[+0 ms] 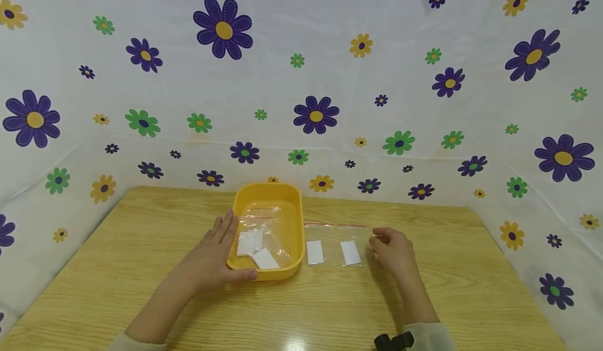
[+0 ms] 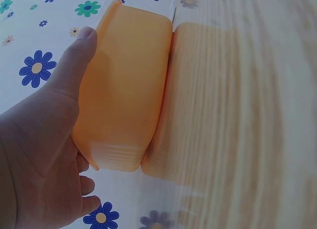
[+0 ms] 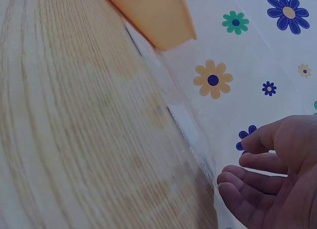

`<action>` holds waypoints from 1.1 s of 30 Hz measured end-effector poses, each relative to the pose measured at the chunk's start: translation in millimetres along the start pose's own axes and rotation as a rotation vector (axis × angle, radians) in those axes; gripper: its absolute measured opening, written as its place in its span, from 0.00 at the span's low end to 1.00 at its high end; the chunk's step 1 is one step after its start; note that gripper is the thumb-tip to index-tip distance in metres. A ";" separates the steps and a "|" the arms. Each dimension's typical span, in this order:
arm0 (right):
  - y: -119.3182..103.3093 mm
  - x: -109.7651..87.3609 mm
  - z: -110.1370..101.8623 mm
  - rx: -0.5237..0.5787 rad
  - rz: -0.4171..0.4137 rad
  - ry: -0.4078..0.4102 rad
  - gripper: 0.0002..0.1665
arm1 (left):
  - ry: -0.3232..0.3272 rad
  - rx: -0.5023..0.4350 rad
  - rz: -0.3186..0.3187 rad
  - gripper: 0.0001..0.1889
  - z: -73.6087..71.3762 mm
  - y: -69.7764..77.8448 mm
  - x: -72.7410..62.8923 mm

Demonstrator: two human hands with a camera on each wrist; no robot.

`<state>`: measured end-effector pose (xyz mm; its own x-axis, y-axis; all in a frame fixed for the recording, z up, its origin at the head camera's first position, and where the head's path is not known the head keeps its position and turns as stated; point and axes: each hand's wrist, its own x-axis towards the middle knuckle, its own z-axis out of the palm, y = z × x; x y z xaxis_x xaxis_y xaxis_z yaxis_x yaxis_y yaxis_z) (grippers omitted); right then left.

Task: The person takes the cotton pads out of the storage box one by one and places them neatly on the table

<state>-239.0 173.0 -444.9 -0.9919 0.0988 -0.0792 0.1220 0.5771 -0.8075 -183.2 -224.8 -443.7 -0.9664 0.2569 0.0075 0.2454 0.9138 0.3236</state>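
A yellow plastic bin (image 1: pixel 301 220) stands at the middle of the table. Inside it lie clear zip bags (image 1: pixel 270 230) with red seal lines and flat white pieces (image 1: pixel 265 258). My left hand (image 1: pixel 212 259) rests along the bin's left side, fingers straight at the rim and thumb by the near corner. Right of the bin, two clear zip bags lie side by side, a left one (image 1: pixel 320 234) and a right one (image 1: pixel 352 234), each with a white rectangle inside. Loosely bent and holding nothing, my right hand (image 1: pixel 397 252) is just beside the right bag's edge.
Both hands work over a light wood-grain table (image 1: pixel 471 272). A white cloth with purple, green and yellow flowers (image 1: pixel 316 115) hangs behind and along the sides. Near the right sleeve a small black object (image 1: pixel 394 341) shows at the bottom edge.
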 end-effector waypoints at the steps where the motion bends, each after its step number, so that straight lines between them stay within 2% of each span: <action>1: -0.3 -0.3 -0.2 0.004 0.000 0.001 0.23 | 0.000 0.001 0.000 0.71 -0.5 0.1 -0.1; 9: -3.1 -1.2 2.0 0.070 -0.020 -0.012 0.22 | 0.000 0.001 0.001 0.71 -1.2 0.3 -0.7; 13: -6.4 -1.9 4.3 0.109 -0.005 -0.030 0.22 | 0.003 0.005 0.005 0.71 -0.6 -0.3 -0.4; 24: -11.8 -0.5 21.9 0.352 -0.040 -0.086 0.18 | 0.001 0.002 0.005 0.70 -0.8 -1.4 -0.2; 29: -19.7 -4.9 26.8 0.438 -0.057 -0.163 0.20 | 0.003 0.000 0.004 0.71 -0.4 -3.2 -0.3; 33: -26.5 -10.2 25.6 0.540 -0.040 -0.245 0.22 | 0.001 -0.012 0.010 0.71 3.0 -4.2 1.5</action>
<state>-232.9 136.0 -437.7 -0.9823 -0.1413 -0.1233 0.1134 0.0758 -0.9907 -185.5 -227.3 -447.9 -0.9640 0.2658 0.0113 0.2542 0.9074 0.3347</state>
